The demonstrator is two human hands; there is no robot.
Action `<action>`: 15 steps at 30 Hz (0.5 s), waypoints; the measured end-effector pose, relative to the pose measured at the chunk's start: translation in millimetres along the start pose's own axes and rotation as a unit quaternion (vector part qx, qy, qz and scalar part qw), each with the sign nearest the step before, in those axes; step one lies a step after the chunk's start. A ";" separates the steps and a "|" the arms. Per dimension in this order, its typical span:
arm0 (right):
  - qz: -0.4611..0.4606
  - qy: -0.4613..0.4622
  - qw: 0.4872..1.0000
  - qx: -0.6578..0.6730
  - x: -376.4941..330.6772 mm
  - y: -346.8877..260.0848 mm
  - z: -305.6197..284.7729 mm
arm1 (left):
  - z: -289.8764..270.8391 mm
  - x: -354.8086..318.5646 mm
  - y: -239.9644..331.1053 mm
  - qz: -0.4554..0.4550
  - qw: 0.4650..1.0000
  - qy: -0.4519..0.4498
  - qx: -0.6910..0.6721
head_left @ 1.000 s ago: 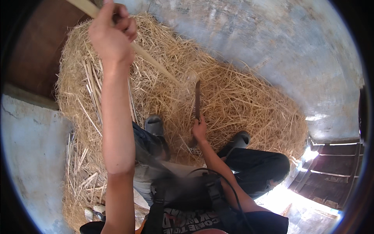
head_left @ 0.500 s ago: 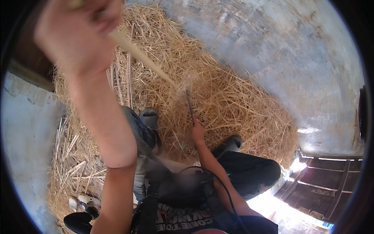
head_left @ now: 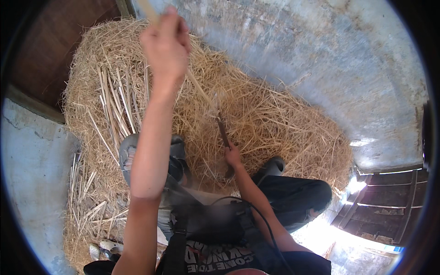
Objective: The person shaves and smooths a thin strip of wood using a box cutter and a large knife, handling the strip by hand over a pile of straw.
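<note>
1. My left hand [head_left: 166, 43] is raised high in front of me, near the top of the view. It is closed as a fist around a long pale stick [head_left: 197, 85], which looks like a strip of cane or bamboo.

2. The stick goes from my left fist down and to the right, over the straw, and its lower end meets the blade near the middle of the view. A short piece of it also comes out above my fist, at the upper edge.

3. My right hand [head_left: 233, 156] is low, just in front of my knees. It is closed around the handle of a knife [head_left: 223, 130], and the dark narrow blade points up and away from me.

4. The tip part of the blade touches the stick. Thin pale fibres stand at this point, but it is a little blurred, so I cannot tell if the blade is inside the stick or only against it.

5. Under both hands lies a big heap of dry yellow straw [head_left: 275, 128], which fills the middle of the floor.

6. On the left part of the heap lie many pale thin strips [head_left: 112, 105], side by side, and more of them are spread on the floor at the lower left.

7. My two grey shoes show at the near edge of the heap: the left shoe [head_left: 176, 146] just beside my left forearm, the right shoe [head_left: 270, 166] beside my dark trouser leg.

8. Behind the straw is a grey, stained concrete wall [head_left: 321, 55].
</note>
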State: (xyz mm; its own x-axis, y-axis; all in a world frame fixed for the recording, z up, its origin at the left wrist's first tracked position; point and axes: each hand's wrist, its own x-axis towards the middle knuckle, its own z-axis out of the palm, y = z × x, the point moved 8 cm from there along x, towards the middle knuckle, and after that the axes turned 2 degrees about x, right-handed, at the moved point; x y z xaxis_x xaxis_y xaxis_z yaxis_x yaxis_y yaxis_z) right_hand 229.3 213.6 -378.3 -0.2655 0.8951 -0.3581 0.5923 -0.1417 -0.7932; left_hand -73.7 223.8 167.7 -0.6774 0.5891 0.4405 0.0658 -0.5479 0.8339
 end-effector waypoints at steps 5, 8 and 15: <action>-0.035 0.017 0.999 0.019 -4.1 -4.8 -0.9 | 4.4 -3.9 -81.9 0.017 0.998 0.032 0.052; -0.007 0.006 0.999 0.053 -23.3 -35.5 -4.9 | 2.4 0.6 -90.2 0.009 0.999 0.028 0.021; -0.102 0.080 0.981 0.142 -26.7 -186.5 -48.9 | 17.8 7.1 -91.3 -0.026 0.995 -0.087 -0.042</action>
State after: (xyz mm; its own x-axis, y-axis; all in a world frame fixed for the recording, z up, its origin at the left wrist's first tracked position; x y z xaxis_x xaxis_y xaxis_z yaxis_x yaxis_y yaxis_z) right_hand 163.1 236.7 -196.7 -0.2199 0.9688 -0.1144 0.2982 -0.0448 -0.9534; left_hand -71.4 288.6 100.6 -0.5405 0.7084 0.4538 -0.0331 -0.5569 0.8299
